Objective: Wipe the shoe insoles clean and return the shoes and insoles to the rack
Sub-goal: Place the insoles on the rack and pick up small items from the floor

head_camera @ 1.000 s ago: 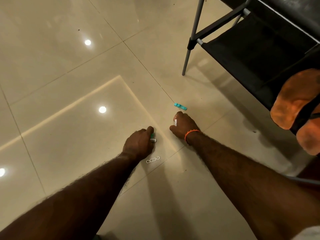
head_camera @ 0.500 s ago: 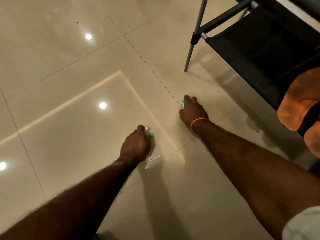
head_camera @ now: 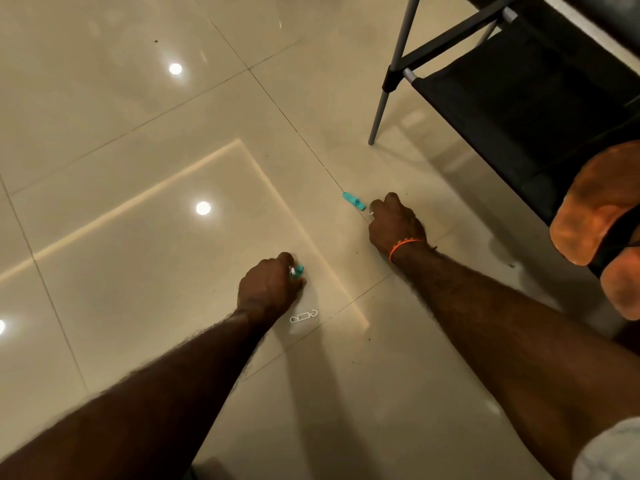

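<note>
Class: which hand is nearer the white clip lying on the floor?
Left. The left hand sits just above the white clip; the right hand is farther up-right.

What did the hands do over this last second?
The right hand reached out over the teal clip, then drew back beside it, leaving it on the floor. The left hand kept gripping small teal and white pieces; the white clip stayed put.

Glossy cream tiled floor (head_camera: 138,133). On it: teal clip (head_camera: 354,200), white clip (head_camera: 304,316), rack leg (head_camera: 375,129); dark specks, possibly dirt.
</note>
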